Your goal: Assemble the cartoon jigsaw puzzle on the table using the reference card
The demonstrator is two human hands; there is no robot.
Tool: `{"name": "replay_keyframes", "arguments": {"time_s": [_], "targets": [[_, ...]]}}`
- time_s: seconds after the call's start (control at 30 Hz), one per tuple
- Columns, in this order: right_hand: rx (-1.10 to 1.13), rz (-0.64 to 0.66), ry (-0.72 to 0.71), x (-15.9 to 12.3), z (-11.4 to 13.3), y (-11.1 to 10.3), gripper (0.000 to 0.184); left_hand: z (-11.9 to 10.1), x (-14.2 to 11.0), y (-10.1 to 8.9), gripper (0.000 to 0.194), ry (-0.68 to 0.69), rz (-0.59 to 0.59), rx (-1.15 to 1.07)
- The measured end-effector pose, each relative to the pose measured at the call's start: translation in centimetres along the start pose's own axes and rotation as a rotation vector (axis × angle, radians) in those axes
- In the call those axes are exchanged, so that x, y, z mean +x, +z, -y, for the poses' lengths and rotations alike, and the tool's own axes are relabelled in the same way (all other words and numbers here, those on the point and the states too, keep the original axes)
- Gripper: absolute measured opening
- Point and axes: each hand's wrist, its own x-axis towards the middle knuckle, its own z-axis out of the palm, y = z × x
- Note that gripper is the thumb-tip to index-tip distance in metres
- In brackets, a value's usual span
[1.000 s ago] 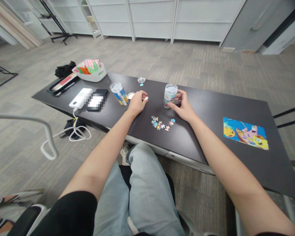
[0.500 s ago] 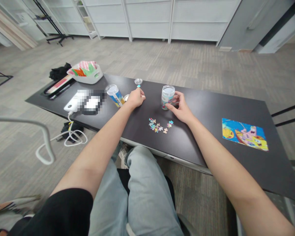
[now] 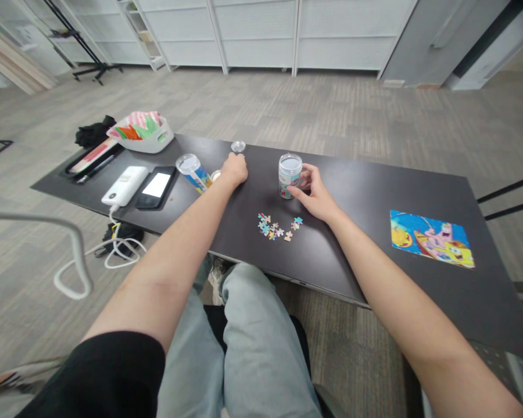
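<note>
My right hand (image 3: 316, 191) is wrapped round the right side of a clear jar (image 3: 290, 175) with a printed label, which stands upright on the dark table (image 3: 353, 244). Farther left, my left hand (image 3: 236, 168) is closed and low over the tabletop, just in front of a clear round lid (image 3: 238, 146); its fingertips are hidden, so anything in them does not show. Several small jigsaw pieces (image 3: 272, 227) lie loose on the table in front of the jar. Left of my left forearm, a clear-topped can with a blue and yellow label (image 3: 194, 172) is partly covered by it.
A cartoon picture sheet (image 3: 431, 238) lies at the right. To the left are a white power bank (image 3: 125, 186) with a cable, a phone-like black device (image 3: 156, 187) and a white basket (image 3: 146, 142) of colourful packets. A small round pale item (image 3: 215, 175) sits beside my left wrist.
My left hand has moved away from me toward the lid, covering the spot where a blue jigsaw piece lay. My right hand stays at the jar. The view has shifted slightly.
</note>
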Motion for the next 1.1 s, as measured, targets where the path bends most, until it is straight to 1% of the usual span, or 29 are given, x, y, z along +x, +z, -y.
{"name": "replay_keyframes", "arguments": {"time_s": [0.07, 0.13, 0.17, 0.23, 0.33, 0.4, 0.43, 0.5, 0.57, 0.6, 0.73, 0.83, 0.97, 1.1], "targets": [[-0.008, -0.001, 0.009, 0.0, 0.1, 0.0, 0.11, -0.1, -1.9, 0.4, 0.052, -0.016, -0.004, 0.034], [-0.008, -0.004, 0.011, -0.1, 0.2, -0.1, 0.111, -0.3, -4.6, 0.8, 0.038, 0.018, -0.008, 0.041], [-0.008, -0.006, 0.007, -0.1, 0.3, -0.1, 0.11, -0.4, -6.1, 0.9, 0.037, 0.051, -0.011, 0.033], [-0.01, -0.005, -0.001, -0.1, 0.3, -0.1, 0.108, -0.4, -9.0, 0.9, 0.044, 0.113, -0.006, 0.006], [-0.018, -0.001, 0.007, 0.0, 0.0, -0.1, 0.105, -0.1, -12.1, 0.1, 0.042, 0.181, 0.036, -0.042], [-0.017, -0.002, 0.007, 0.1, -0.2, -0.1, 0.105, 0.1, -12.9, -0.7, 0.037, 0.217, 0.097, -0.094], [-0.014, -0.004, 0.0, 0.2, -0.3, -0.1, 0.105, 0.1, -12.8, -1.1, 0.038, 0.224, 0.141, -0.128], [-0.007, -0.011, -0.014, 0.2, -0.4, -0.1, 0.105, -0.1, -12.0, -1.9, 0.048, 0.216, 0.226, -0.19], [-0.004, -0.017, -0.014, 0.2, -0.3, -0.2, 0.106, -0.5, -10.5, -2.5, 0.058, 0.183, 0.272, -0.213], [-0.004, -0.018, -0.009, 0.2, -0.3, -0.2, 0.106, -0.8, -9.7, -2.8, 0.058, 0.168, 0.28, -0.207], [0.006, -0.009, 0.007, 0.2, -0.2, -0.3, 0.108, -1.8, -6.8, -3.7, 0.036, 0.128, 0.296, -0.164], [0.018, 0.004, 0.002, 0.2, -0.3, -0.3, 0.107, -2.4, -5.6, -4.1, 0.026, 0.115, 0.316, -0.143], [0.014, 0.012, 0.01, 0.3, -0.3, -0.2, 0.104, -2.7, -5.2, -4.1, 0.024, 0.105, 0.33, -0.132], [-0.004, 0.019, 0.01, 0.3, -0.3, -0.2, 0.105, -2.6, -5.5, -3.7, 0.028, 0.094, 0.293, -0.128]]}}
